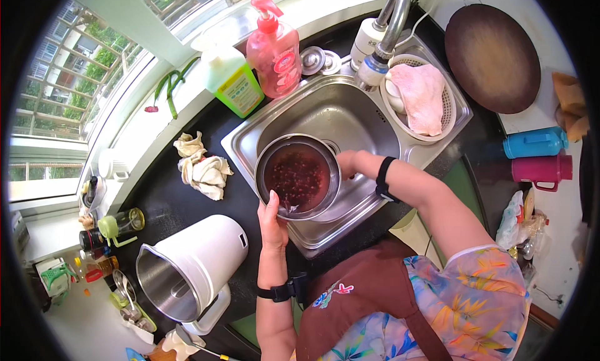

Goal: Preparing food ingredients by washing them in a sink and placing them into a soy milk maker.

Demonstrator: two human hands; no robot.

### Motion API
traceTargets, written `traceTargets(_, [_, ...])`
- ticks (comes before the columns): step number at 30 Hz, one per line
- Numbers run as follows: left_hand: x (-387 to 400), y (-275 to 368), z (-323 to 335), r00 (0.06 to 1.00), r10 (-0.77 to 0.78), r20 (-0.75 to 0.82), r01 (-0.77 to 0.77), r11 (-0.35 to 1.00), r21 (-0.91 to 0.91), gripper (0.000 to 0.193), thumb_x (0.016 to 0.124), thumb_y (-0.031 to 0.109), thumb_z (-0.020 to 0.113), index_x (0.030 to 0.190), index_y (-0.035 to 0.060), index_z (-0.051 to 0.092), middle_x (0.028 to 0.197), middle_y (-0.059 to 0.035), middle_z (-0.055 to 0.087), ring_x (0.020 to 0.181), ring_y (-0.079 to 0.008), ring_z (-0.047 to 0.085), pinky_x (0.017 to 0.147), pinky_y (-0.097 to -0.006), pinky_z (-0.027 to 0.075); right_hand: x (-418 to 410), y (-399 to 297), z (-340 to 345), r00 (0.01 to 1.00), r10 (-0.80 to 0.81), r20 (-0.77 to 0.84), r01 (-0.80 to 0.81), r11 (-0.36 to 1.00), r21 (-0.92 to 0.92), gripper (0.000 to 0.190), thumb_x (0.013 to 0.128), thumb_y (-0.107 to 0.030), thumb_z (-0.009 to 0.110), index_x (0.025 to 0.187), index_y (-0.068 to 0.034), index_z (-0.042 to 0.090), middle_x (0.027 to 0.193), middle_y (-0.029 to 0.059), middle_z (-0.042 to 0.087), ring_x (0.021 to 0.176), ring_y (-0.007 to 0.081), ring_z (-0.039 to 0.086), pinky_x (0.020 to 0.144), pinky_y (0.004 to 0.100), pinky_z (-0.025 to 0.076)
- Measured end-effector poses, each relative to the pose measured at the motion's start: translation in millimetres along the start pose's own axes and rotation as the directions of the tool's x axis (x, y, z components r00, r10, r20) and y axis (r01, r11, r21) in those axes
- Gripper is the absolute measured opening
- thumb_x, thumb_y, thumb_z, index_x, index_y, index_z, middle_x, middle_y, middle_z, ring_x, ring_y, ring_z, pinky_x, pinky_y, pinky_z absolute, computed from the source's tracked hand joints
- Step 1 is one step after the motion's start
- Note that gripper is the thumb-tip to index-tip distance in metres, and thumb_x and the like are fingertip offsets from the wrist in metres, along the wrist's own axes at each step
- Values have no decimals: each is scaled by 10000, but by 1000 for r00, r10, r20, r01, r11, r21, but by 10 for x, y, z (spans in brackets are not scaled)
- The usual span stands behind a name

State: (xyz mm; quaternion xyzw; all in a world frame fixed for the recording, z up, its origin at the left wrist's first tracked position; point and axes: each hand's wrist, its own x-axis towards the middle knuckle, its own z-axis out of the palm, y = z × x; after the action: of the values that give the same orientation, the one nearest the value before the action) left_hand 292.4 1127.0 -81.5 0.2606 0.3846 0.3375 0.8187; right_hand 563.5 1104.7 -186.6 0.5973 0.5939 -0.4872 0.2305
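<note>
A round stainless steel bowl of dark reddish water with small red beans or similar bits in it is held over the left part of the steel sink. My left hand grips its near left rim, thumb on top and fingers hidden beneath. At the bowl's right side is my right hand, low over the basin; its fingers are partly hidden behind the bowl, and whether they touch it is unclear. The faucet stands beyond, at the upper right of the basin.
A white-handled steel-lined jug stands at the left, near crumpled cloths. Soap bottles and a green bottle line the sink's back. A colander with raw meat sits right of the basin.
</note>
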Motion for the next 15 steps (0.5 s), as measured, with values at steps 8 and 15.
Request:
traceTargets(8, [325, -36, 124, 997, -63, 33, 62, 997, 43, 480, 914, 209, 592, 1336, 50, 427, 1218, -87, 579, 1044, -194, 613, 823, -345, 538, 69, 277, 357, 937, -303, -174, 300, 953, -42, 368, 805, -257, 685, 1120, -69, 663, 1072, 135, 677, 1009, 306, 636, 874, 392, 495])
traceTargets(15, [523, -122, 330, 996, -47, 72, 41, 996, 83, 493, 867, 133, 595, 1322, 59, 422, 1154, -102, 595, 988, -213, 636, 739, -370, 564, -1394, 397, -244, 860, -68, -506, 181, 967, 177, 389, 846, -236, 644, 1166, -15, 625, 1094, 192, 659, 1015, 338, 626, 903, 408, 480])
